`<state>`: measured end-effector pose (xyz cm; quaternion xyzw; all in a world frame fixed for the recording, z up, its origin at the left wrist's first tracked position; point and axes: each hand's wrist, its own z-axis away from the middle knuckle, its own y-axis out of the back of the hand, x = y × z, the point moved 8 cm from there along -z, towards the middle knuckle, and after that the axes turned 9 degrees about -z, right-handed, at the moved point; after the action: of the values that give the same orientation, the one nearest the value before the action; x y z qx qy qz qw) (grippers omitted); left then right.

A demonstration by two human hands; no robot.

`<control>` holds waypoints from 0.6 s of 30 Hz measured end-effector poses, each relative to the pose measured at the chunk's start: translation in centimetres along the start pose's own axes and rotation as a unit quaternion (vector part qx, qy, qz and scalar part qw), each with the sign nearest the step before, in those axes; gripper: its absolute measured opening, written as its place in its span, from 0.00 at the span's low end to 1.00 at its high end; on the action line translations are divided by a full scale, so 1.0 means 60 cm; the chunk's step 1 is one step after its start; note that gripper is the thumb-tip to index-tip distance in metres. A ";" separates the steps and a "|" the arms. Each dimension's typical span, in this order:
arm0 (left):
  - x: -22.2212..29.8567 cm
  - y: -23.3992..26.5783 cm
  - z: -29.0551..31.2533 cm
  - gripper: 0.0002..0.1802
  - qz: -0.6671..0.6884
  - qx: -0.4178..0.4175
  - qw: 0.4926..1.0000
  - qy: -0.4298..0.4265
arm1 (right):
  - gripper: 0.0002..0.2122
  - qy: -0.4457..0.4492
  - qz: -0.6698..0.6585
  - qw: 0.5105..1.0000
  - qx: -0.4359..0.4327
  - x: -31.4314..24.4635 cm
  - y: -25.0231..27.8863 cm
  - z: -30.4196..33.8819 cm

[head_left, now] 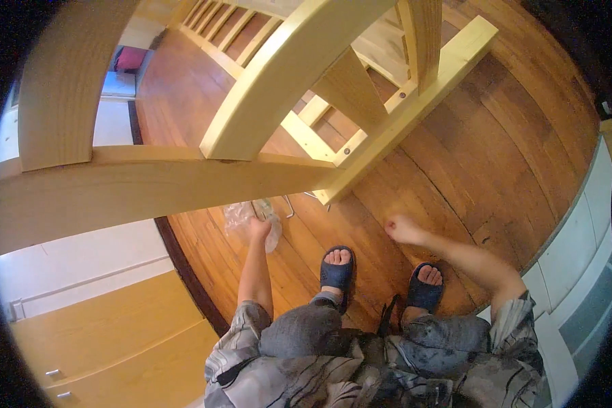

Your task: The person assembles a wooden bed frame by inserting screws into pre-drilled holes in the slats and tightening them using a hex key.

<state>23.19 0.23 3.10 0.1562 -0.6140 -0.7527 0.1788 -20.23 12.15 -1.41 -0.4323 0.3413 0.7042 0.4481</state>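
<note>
My left hand (259, 229) is closed on a clear plastic bag (239, 216), low over the floor and just below a pale wooden rail (149, 190). Whatever the bag contains is too small to tell. Bent metal rods (290, 207), thin and shiny, lie on the floor to the right of the bag, partly behind the rail. My right hand (406, 230) is curled into a fist above the floorboards, away from the frame. Its fingers hide anything inside them. The wooden frame (299, 75), like a bed frame with slats, rises in front of me.
A long beam with bolts (415, 109) crosses the brown plank floor (496, 156). Thick upright posts (68, 88) stand close at the upper left. Yellow drawers (115, 333) are at the lower left, and white panels (574, 238) line the right. My feet in dark sandals (338, 272) are below my hands.
</note>
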 end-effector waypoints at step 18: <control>0.079 0.073 0.021 0.24 0.024 -0.034 0.991 -0.125 | 0.07 -0.100 0.029 0.989 0.107 0.000 0.039 0.082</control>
<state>18.73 -1.67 7.57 0.0393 -0.6093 -0.7822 0.1239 -23.86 15.57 0.72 -0.2987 0.3806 0.7158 0.5035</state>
